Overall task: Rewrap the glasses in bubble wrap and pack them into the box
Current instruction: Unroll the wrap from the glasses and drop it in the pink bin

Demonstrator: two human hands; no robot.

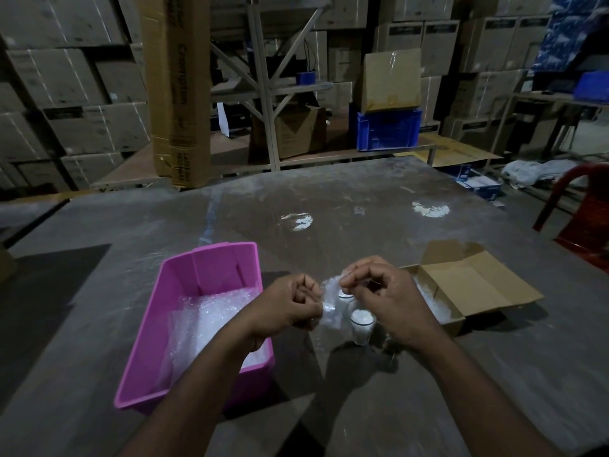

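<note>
1. A sheet of bubble wrap (329, 300) hung at centre frame, pinched by the left hand (291, 305) and right hand (384, 298).
2. Two small glasses (361, 324) stood beneath it; the sheet probably wanted spreading flat before rolling.
3. The open cardboard box (471, 285) waited at right, a pink bin (158, 324) at left.
4. The grey table (362, 199) sat in a dim warehouse.

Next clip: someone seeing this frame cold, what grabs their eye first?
The bright pink bin at left, lined with bubble wrap, stands out on the dim grey table. At centre the left hand and right hand pinch a clear sheet of wrap above small glasses standing on the table. An open cardboard box lies at right.
</note>
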